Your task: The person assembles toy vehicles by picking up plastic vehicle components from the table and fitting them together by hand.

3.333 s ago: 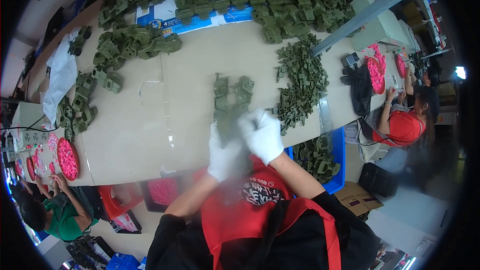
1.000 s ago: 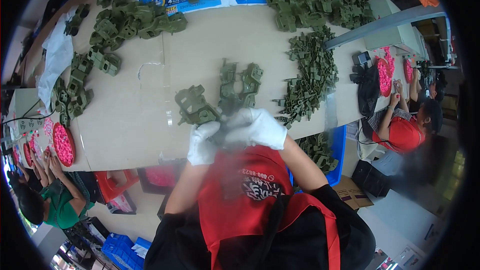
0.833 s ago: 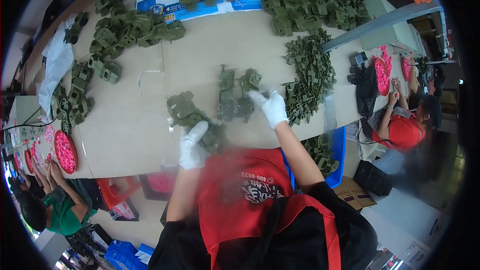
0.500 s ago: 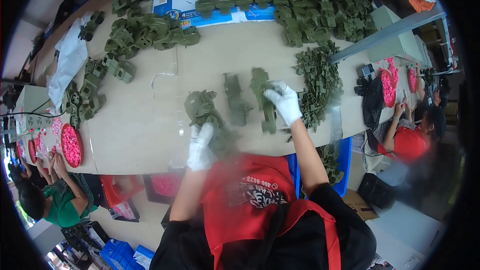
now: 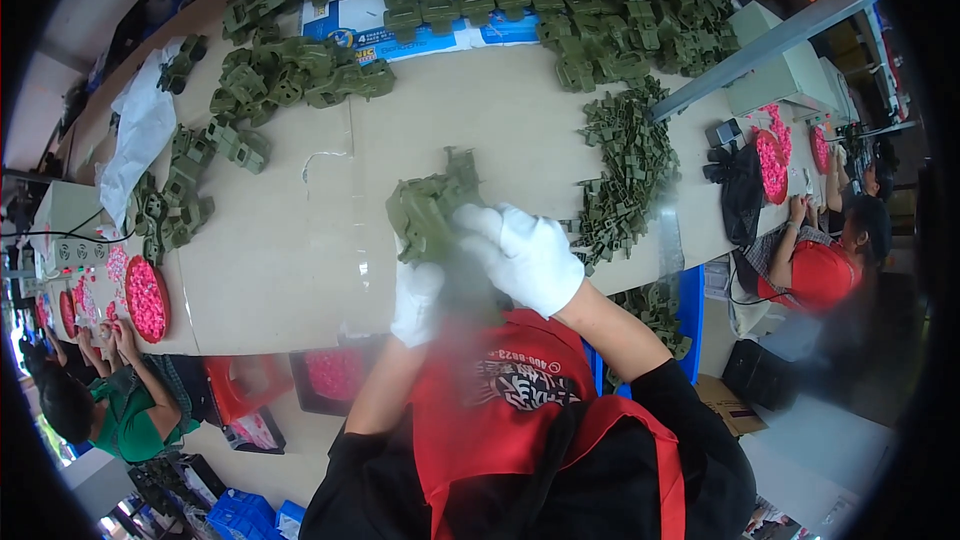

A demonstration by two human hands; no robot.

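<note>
My left hand (image 5: 417, 302), in a white glove, is closed round the near end of an olive-green plastic toy-vehicle body (image 5: 422, 215), which is tilted above the table. My right hand (image 5: 525, 258), also gloved in white, meets its right side with fingers bent and closed. The long narrow green part that it carried is now mostly hidden by the fingers and by blur. Just beyond the body, the far end of another narrow green part (image 5: 462, 168) shows on the table.
Small green pieces (image 5: 630, 170) lie heaped to the right. Larger green bodies (image 5: 280, 70) are piled along the far side and left. A grey metal bar (image 5: 765, 50) slants across the right. A blue crate (image 5: 690, 310) stands below the table edge. Co-workers sit at both sides.
My right hand has moved left and nearer, bringing its narrow part against the body in my left hand. The body has risen slightly and turned. The other narrow part is now largely covered.
</note>
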